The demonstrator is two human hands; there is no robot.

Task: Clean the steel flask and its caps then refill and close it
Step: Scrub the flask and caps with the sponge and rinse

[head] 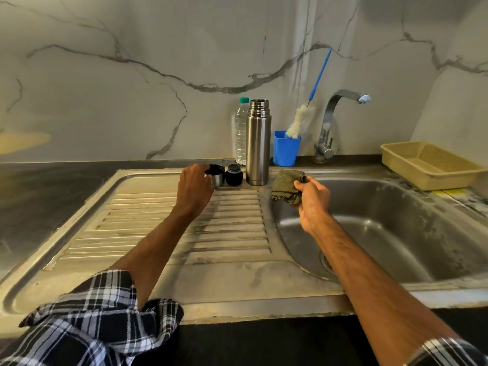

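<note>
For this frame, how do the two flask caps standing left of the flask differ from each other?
The steel cup cap is shiny metal outside, mouth up; the black stopper is dark all over and narrower on top. The left hand grips the steel cup cap; the black stopper stands untouched. The black stopper is nearer the flask. Both stand on the drainboard, off the flask.

Flask [257,143]: brushed steel, satin sheen, smooth.
Cup cap [218,179]: same steel, dark lining.
Stopper [234,176]: black plastic, matt.
Cloth [286,184]: olive, coarse nap.
Sink [383,228]: stainless steel, dull, whitish streaks.
Tumbler [286,153]: blue plastic, smooth.
Tray [422,179]: beige plastic, ribbed.
</note>
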